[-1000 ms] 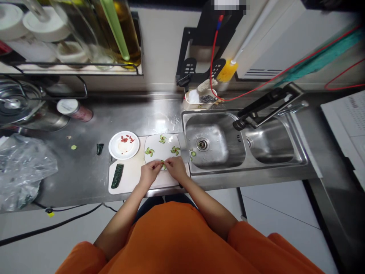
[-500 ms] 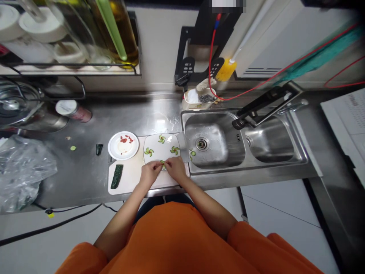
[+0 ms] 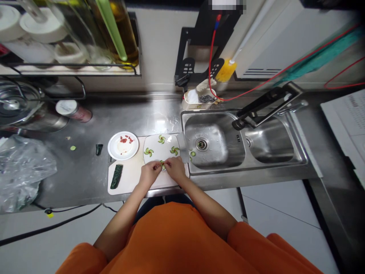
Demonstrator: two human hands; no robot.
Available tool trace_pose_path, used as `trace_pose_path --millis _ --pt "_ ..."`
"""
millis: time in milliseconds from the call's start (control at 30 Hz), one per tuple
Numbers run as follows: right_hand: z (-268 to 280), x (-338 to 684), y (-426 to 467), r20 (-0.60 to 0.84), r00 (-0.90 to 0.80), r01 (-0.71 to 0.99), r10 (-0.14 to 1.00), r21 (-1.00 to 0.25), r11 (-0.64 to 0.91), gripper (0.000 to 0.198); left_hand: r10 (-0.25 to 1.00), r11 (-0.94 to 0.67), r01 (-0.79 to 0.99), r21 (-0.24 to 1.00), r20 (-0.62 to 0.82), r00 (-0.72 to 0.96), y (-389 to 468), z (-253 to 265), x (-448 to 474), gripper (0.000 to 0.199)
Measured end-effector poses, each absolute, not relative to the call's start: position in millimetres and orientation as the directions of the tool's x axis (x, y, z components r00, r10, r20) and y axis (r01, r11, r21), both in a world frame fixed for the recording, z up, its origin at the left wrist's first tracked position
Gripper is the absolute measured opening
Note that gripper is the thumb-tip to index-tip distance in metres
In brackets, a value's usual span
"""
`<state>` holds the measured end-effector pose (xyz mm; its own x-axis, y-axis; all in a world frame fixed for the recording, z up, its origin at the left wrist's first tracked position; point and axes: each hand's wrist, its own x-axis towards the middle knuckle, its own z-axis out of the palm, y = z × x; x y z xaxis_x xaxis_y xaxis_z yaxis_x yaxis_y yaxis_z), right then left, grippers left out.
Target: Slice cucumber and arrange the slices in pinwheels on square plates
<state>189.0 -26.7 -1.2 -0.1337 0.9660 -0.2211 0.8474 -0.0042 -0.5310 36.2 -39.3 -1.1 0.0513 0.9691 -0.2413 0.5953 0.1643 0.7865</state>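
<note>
My left hand (image 3: 150, 173) and my right hand (image 3: 175, 169) meet at the near edge of a white squarish plate (image 3: 159, 151). Thumb and fingers of each are pinched together over a green cucumber garnish (image 3: 162, 164), partly hidden by the fingertips; whatever tiny piece they grip is too small to make out. Three other pinwheel-shaped cucumber garnishes (image 3: 161, 139) with red centres lie on the plate. Under it is a pale cutting board (image 3: 131, 179), bearing a dark green cucumber piece (image 3: 116, 176). Red bits (image 3: 127, 139) sit on a round white plate (image 3: 112, 153) at left.
A broad grey blade (image 3: 181, 146) lies right of the squarish plate, with cucumber scraps (image 3: 193, 153) beside it near the sink (image 3: 216, 137). Left on the steel counter are a cucumber end (image 3: 99, 149), a fallen shaker jar (image 3: 74, 110) and a plastic bag (image 3: 25, 171).
My pinched fingers have shifted only very slightly over the near garnish. A small red spot visible at my fingertips earlier is now harder to see. Everything else stays in place.
</note>
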Motion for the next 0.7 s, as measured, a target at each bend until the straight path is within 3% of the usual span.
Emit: trace_pose_path --millis 233,433,700 --pt "-0.4 188.7 -26.0 -0.227 -0.132 0.840 0.965 -0.542 -0.012 0.010 0.967 0.189 0.585 0.788 -0.254 0.030 -37.9 -0.4 38.6 0.013" --pt "6.3 190.1 -22.0 -0.282 -0.125 0.878 0.951 -0.479 -0.026 0.014 0.969 0.191 0.600 0.777 -0.249 0.014 -38.2 0.0 38.7 0.013" --pt "9.9 192.5 -13.7 -0.300 -0.259 0.884 0.918 -0.458 0.100 0.023 0.987 0.070 0.635 0.769 -0.146 0.067 -38.0 -3.9 37.8 0.015"
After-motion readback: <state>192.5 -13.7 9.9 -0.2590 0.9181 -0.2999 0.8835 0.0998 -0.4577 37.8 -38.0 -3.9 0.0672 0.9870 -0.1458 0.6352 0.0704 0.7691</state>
